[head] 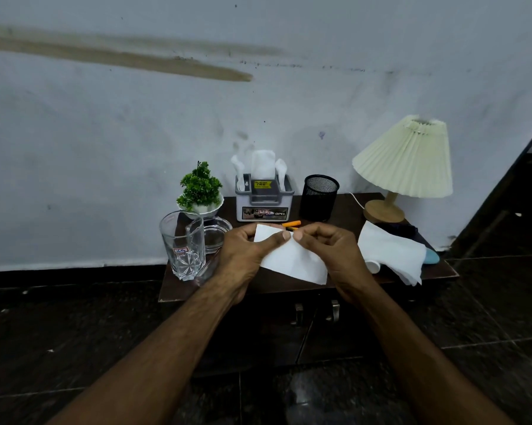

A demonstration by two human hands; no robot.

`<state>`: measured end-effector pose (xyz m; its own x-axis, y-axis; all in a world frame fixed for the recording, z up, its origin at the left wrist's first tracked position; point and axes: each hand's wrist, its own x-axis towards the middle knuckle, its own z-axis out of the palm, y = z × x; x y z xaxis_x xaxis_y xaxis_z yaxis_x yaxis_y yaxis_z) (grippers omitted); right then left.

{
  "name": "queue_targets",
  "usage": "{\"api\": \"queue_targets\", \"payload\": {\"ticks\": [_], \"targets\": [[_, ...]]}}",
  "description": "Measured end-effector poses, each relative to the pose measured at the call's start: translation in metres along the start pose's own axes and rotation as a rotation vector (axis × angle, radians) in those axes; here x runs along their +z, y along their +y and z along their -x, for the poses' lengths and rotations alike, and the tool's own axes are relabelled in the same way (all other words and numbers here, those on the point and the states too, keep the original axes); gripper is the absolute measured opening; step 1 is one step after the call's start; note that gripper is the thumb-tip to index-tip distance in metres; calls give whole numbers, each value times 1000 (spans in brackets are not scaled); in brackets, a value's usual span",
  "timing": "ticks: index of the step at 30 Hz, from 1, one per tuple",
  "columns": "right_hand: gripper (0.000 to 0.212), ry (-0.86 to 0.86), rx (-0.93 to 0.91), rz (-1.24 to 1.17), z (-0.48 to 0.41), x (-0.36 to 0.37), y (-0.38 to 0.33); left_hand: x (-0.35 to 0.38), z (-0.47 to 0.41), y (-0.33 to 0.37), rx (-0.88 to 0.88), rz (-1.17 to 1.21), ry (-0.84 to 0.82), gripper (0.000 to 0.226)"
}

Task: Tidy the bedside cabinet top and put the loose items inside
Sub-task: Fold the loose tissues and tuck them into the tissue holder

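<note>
— Where are we holding the tissue point(292, 259)?
— We're pinching its far edge with both hands, left hand point(243, 253) and right hand point(332, 250) curling around it, over the front of the cabinet top point(347, 214). The other tissue point(390, 253) is lying nearer our right hand.

Bedroom corner of a home. Low bedside cabinet point(304, 286) against scuffed wall point(135, 133). Pleated lamp point(404, 161), tissue holder point(263, 197), potted plant point(200, 188) on top.

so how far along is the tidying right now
Early. Nothing looks put away, and the cabinet doors look shut. In hand: the left hand and right hand pinch a white tissue above the cabinet top. Left: the second tissue, orange pen, glass mug and ashtray sit on it.
</note>
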<state>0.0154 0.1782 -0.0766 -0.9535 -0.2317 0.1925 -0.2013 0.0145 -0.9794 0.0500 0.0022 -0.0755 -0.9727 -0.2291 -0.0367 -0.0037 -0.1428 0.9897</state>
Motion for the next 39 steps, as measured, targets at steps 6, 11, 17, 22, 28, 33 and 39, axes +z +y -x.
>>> {"api": "queue_targets", "payload": {"ticks": [6,11,17,22,28,33,39], "targets": [[11,4,41,23,0,5,2,5,1,0,-19,49,29,21],[10,18,-3,13,-1,9,3,7,4,1,-45,85,-6,32],[11,10,0,31,0,8,2,5,3,0,22,29,61,25],[19,-2,48,-94,1,4,4,5,0,2,101,-15,159,23],[19,87,109,-204,0,2,13,-1,-4,4,217,-74,240,19],[14,155,128,-239,2,1,15,2,-2,4,272,-108,228,30],[26,190,206,-354,3,13,13,4,-1,2,276,-97,193,34]]}}
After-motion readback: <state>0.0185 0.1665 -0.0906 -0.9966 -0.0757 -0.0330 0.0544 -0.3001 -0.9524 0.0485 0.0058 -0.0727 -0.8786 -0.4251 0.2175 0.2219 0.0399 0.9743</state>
